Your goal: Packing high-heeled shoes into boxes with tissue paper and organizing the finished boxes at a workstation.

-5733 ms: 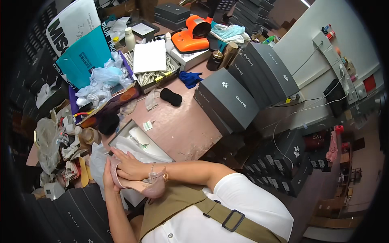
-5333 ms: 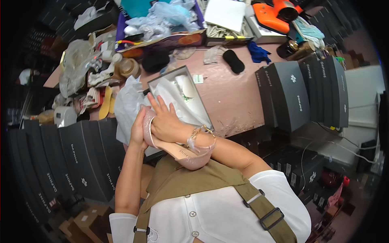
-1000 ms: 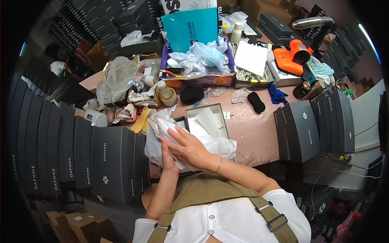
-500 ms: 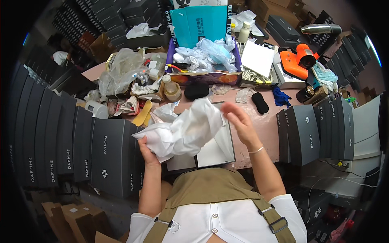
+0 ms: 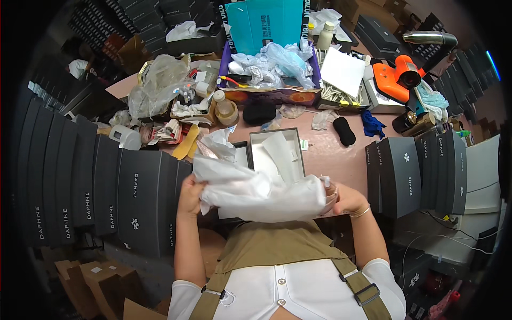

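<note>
The left hand point(image 5: 190, 196) is clutching crumpled white tissue paper point(image 5: 266, 205) at frame centre, before an open grey cardboard box point(image 5: 261, 153); whether the right hand point(image 5: 349, 200), at the paper's right end, is gripping, I can't tell.

I register moderate light on the pink tabletop point(image 5: 330, 157) and a narrow bluish-white light strip point(image 5: 494, 67) at upper right. Motion blur softens the crumpled white tissue paper point(image 5: 288, 200); fisheye distortion bows the upright dark-grey cardboard boxes point(image 5: 104, 186) at left.

A workshop or stockroom: stacked dark boxes point(image 5: 144, 208), cluttered pink worktable point(image 5: 330, 154).
</note>
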